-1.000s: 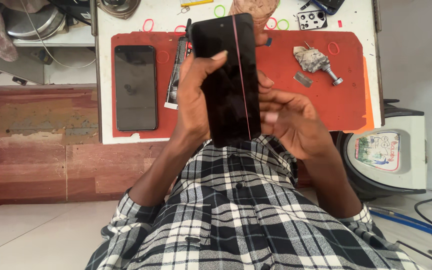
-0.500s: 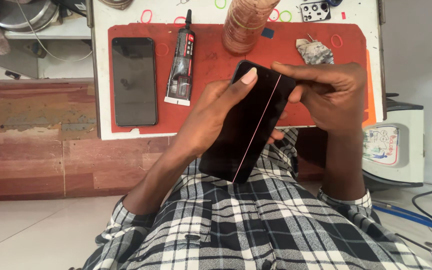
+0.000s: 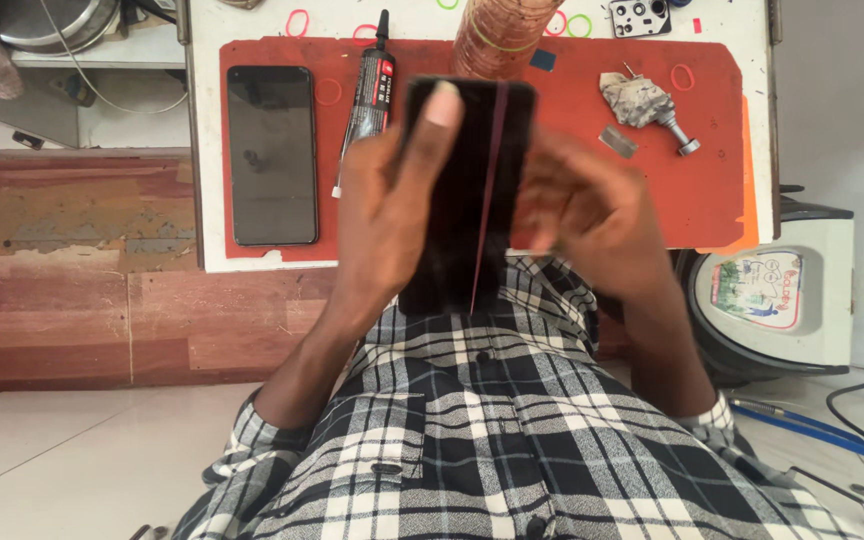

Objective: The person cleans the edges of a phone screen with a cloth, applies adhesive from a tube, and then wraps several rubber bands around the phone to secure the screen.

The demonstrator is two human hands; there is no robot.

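While both hands hold it up over the lap, the black phone [image 3: 462, 190] stands tall with its top over the red mat [image 3: 572, 100]. The left hand [image 3: 387, 205] wraps tight around its left side, with one finger lying flat up the glass. The right hand [image 3: 587, 215] is blurry, and it presses on the right edge, closed on the phone too. A thin red band [image 3: 487, 200] runs down the front of the phone. On the mat, well to the left, lies a second phone [image 3: 272, 155], dark and flat. Just beside it is a glue tube [image 3: 367, 100]. A crumpled wad with a metal bit [image 3: 647, 105] sits to the right. The mat rests on a white table [image 3: 207, 130].
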